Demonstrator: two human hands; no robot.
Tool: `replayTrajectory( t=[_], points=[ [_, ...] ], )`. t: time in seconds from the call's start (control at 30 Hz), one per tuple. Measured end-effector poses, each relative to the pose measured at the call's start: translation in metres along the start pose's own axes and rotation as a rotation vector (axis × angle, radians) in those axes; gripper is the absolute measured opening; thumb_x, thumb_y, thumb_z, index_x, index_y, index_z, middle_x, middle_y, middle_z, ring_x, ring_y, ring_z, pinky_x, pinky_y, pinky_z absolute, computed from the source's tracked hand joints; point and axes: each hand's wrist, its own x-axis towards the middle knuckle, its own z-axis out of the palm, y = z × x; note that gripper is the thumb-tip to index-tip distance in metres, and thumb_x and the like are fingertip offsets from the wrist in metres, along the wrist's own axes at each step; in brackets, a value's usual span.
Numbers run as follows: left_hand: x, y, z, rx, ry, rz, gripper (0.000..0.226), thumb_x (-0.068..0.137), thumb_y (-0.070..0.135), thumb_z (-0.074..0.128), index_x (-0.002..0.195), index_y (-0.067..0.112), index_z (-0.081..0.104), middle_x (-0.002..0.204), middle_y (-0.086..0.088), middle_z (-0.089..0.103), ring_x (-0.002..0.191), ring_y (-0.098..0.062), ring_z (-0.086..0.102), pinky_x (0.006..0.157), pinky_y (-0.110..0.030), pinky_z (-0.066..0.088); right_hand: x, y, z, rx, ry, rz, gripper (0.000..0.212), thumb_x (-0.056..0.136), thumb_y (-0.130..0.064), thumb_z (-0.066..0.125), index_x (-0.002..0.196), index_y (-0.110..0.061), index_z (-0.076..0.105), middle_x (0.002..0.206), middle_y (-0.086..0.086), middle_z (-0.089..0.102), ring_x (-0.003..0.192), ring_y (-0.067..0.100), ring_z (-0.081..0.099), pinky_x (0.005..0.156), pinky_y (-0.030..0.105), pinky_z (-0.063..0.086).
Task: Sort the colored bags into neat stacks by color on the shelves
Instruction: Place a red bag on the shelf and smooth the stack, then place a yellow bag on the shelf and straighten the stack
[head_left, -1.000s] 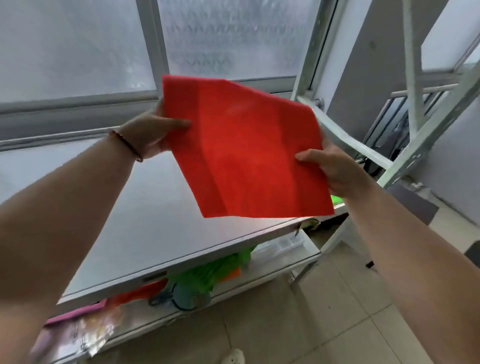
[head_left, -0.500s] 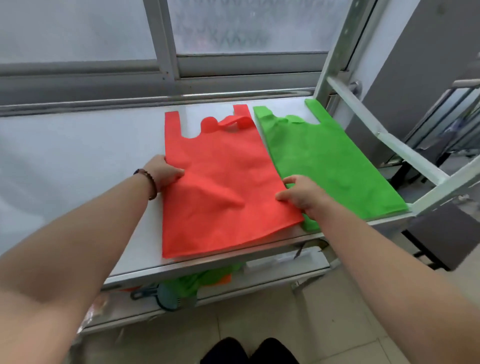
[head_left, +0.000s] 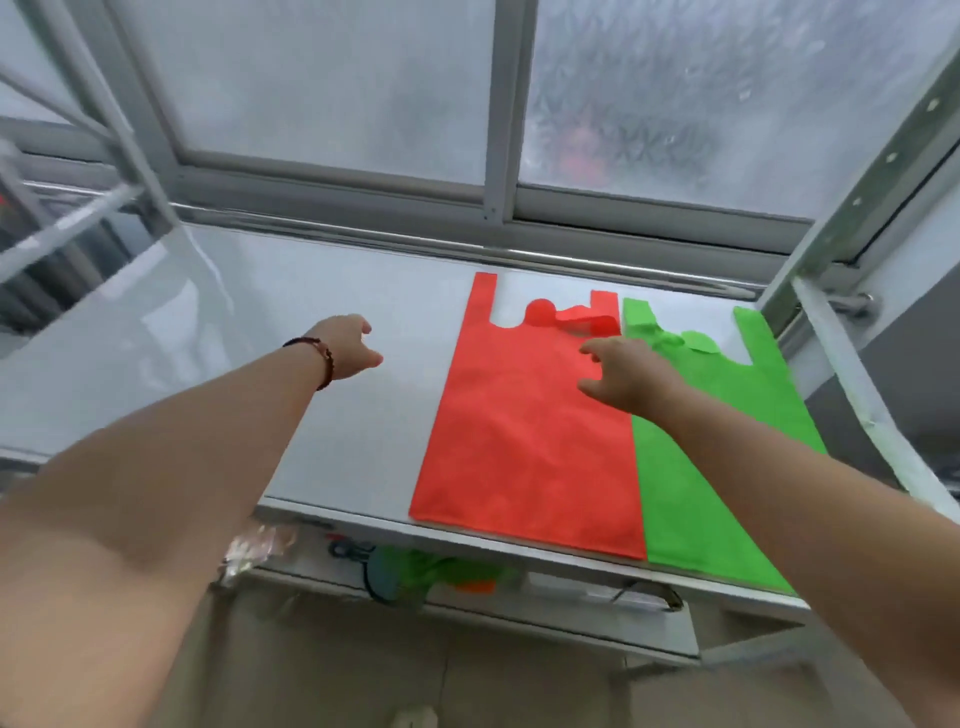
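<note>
A red bag (head_left: 524, 441) lies flat on the white shelf top (head_left: 311, 291), handles toward the window, one handle folded over. A green bag (head_left: 696, 483) lies flat right beside it, edges touching. My right hand (head_left: 621, 374) hovers over the red bag's upper right part, fingers spread and holding nothing. My left hand (head_left: 345, 345) is above the bare shelf left of the red bag, fingers loosely curled, nothing in it. A dark bead bracelet sits on my left wrist.
A frosted window (head_left: 332, 83) runs behind the shelf. A slanted metal upright (head_left: 857, 208) stands at the right end. The lower shelf (head_left: 571, 618) holds more green and orange bags, a teal object and a clear plastic packet (head_left: 254, 545).
The red bag went from held up in both hands to lying flat beside the green one. Both hands have since let go and lifted, the left moving away to the left.
</note>
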Motion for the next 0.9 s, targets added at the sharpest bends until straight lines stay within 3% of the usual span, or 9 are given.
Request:
replayTrajectory(
  t=[0.17, 0.43, 0.67, 0.83, 0.9],
  points=[
    [-0.057, -0.060, -0.045, 0.027, 0.113, -0.049, 0.054, 0.088, 0.018, 0.054, 0.139, 0.009, 0.040, 0.143, -0.011, 0.044, 0.132, -0.027, 0.041, 0.109, -0.033, 0.033, 0.029, -0.097, -0.022, -0.146, 0.006, -0.274, 0.053, 0.087, -0.025, 0.057, 0.137, -0.012, 0.045, 0.133, 0.015, 0.054, 0.125, 0.032, 0.048, 0.101, 0.040, 0.043],
    [-0.152, -0.194, -0.107, 0.029, 0.286, -0.169, 0.056, 0.088, 0.017, 0.053, 0.142, 0.010, 0.036, 0.149, -0.011, 0.037, 0.136, -0.026, 0.036, 0.112, -0.033, 0.029, 0.017, -0.306, -0.003, -0.071, 0.061, -0.612, 0.053, 0.086, -0.027, 0.056, 0.137, -0.017, 0.046, 0.133, 0.004, 0.056, 0.126, 0.025, 0.048, 0.104, 0.037, 0.042],
    [-0.242, -0.353, -0.162, 0.034, 0.364, -0.273, 0.054, 0.084, 0.028, 0.057, 0.135, 0.015, 0.046, 0.139, -0.011, 0.048, 0.124, -0.028, 0.049, 0.103, -0.038, 0.042, -0.030, -0.509, 0.035, -0.103, 0.089, -0.832, 0.051, 0.088, -0.027, 0.057, 0.136, -0.014, 0.047, 0.135, 0.009, 0.055, 0.124, 0.028, 0.051, 0.101, 0.039, 0.045],
    [-0.301, -0.472, -0.205, 0.050, 0.412, -0.384, 0.051, 0.087, 0.020, 0.053, 0.136, 0.011, 0.044, 0.142, -0.013, 0.044, 0.131, -0.028, 0.042, 0.109, -0.037, 0.036, -0.066, -0.658, 0.062, -0.048, 0.085, -0.934, 0.038, 0.086, -0.021, 0.057, 0.124, -0.014, 0.056, 0.121, 0.011, 0.063, 0.111, 0.030, 0.059, 0.088, 0.035, 0.050],
    [-0.321, -0.516, -0.221, 0.073, 0.418, -0.439, 0.054, 0.084, 0.019, 0.054, 0.137, 0.013, 0.042, 0.143, -0.011, 0.043, 0.132, -0.026, 0.041, 0.110, -0.037, 0.035, -0.080, -0.710, 0.072, -0.019, 0.073, -0.967, 0.041, 0.087, -0.021, 0.058, 0.128, -0.013, 0.053, 0.123, 0.009, 0.063, 0.110, 0.027, 0.061, 0.089, 0.036, 0.053]
  ],
)
